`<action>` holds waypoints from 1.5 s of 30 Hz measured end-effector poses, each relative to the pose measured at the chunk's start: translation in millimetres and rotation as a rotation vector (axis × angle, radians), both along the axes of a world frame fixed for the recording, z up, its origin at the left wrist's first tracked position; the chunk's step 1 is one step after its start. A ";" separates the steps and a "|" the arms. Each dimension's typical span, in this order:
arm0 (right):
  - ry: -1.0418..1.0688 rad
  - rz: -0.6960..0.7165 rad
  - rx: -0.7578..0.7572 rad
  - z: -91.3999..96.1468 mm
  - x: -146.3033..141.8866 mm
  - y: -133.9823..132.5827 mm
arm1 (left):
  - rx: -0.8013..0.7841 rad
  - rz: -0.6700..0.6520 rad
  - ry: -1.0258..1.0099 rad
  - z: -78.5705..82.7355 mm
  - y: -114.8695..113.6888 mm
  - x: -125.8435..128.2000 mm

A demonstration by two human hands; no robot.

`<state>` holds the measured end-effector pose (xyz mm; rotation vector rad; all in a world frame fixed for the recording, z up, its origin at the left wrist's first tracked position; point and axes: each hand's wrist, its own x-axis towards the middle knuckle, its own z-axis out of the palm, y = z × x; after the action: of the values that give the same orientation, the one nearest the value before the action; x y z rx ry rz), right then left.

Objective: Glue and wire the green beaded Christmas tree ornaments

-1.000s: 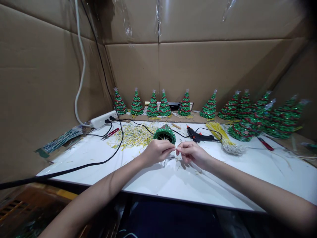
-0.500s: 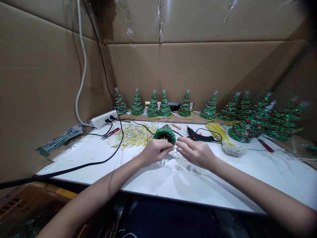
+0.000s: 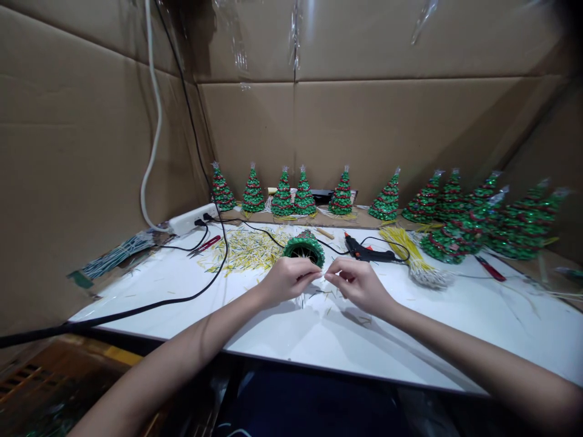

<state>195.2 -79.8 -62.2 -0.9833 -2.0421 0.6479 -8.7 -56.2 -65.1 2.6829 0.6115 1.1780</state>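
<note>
A small green Christmas tree (image 3: 304, 241) lies on its side, its hollow base facing me and thin wire ends showing inside. In front of that base my left hand (image 3: 294, 280) is closed in a pinch, partly covering the rim. My right hand (image 3: 357, 284) is pinched too, its fingertips just right of the left ones. Whatever lies between the fingertips is too small to make out. Short wire scraps (image 3: 328, 296) are scattered on the white table (image 3: 401, 340) beneath both hands.
Behind lie a heap of yellow and white wire clippings (image 3: 248, 249), a black glue gun (image 3: 370, 250) and a yellow wire bundle (image 3: 410, 258). Red snips (image 3: 209, 243) sit left, near a white power strip (image 3: 194, 218). Several upright trees (image 3: 345, 193) line the back; a black cable (image 3: 182, 298) crosses the left.
My right hand's fingers have gone from spread to a pinch, close to the left fingertips. My left hand keeps its pinch by the tree's base.
</note>
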 end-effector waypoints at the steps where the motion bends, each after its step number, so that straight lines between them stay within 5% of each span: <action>1: 0.108 0.003 -0.197 0.2 -3.0 -0.4 | 0.005 0.000 -0.002 -0.1 0.1 -0.1; 4: 0.332 0.019 -0.595 0.1 -7.9 0.7 | 0.006 -0.002 -0.001 0.4 0.1 -0.3; 7: 0.270 0.035 -0.618 1.5 -5.0 0.6 | -0.010 -0.006 0.008 1.2 0.0 -0.4; 9: 0.094 -0.004 -0.375 3.3 0.8 -1.6 | -0.015 -0.003 0.000 1.5 0.1 -0.2; 13: -0.386 -0.110 0.512 3.9 15.6 -5.4 | -0.017 0.024 -0.048 1.7 0.4 0.3; 15: -0.585 -0.121 0.810 1.5 21.1 -2.9 | -0.027 0.030 -0.063 1.8 0.2 0.4; 19: -0.673 -0.072 1.143 -3.0 25.1 8.4 | -0.045 0.017 -0.065 2.1 -0.4 0.8; 22: -0.627 -0.012 1.254 -3.4 25.8 14.2 | -0.053 0.014 -0.054 1.8 -0.4 0.9; 25: -0.594 0.014 1.202 -4.0 25.0 13.8 | -0.050 0.014 -0.047 1.6 0.0 1.0; 27: -0.514 0.004 1.038 -4.8 21.2 10.7 | -0.044 0.010 -0.041 1.6 0.3 1.2; 30: -0.246 -0.031 0.557 -4.1 9.6 4.1 | -0.035 0.007 -0.030 1.7 0.6 1.1; 34: 0.195 -0.015 -0.334 0.5 -4.6 -0.1 | -0.035 0.012 -0.012 0.8 0.7 0.2; 37: 0.317 0.022 -0.660 2.3 -5.7 1.7 | -0.041 0.008 0.017 0.1 0.4 -0.5; 40: 0.190 0.018 -0.507 0.4 -1.0 2.4 | -0.048 0.010 0.022 0.6 0.5 -0.5; 45: -0.133 -0.066 0.413 -7.8 7.3 -1.3 | -0.087 0.027 0.002 3.2 -0.1 0.5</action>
<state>202.5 -81.1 -70.0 -0.8591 -2.1331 0.1159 -8.2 -56.3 -61.9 2.6118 0.6858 1.1281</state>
